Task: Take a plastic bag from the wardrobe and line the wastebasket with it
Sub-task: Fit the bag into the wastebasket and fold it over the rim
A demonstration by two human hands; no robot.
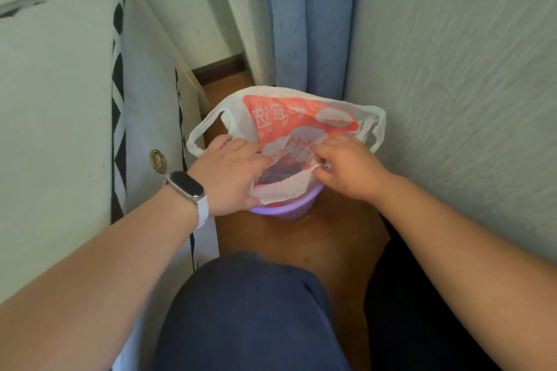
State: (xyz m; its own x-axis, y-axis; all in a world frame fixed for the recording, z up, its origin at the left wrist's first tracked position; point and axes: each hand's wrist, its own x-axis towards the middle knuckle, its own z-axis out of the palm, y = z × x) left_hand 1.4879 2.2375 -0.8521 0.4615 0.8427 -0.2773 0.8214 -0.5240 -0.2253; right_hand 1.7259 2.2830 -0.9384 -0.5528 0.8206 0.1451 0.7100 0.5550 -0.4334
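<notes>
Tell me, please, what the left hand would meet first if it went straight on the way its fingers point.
Most likely the plastic bag: the left hand points into its open mouth, toward the red-printed far side; depth is unclear.

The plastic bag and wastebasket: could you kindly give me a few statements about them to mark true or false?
1. The right hand pinches the near edge of the plastic bag. True.
2. The wastebasket is green. False: it is purple.
3. A watch sits on the right wrist. False: it is on the left wrist.
4. The bag's handles are folded down over the rim. False: both stand free above it.
5. A blue curtain hangs behind the wastebasket. True.
</notes>
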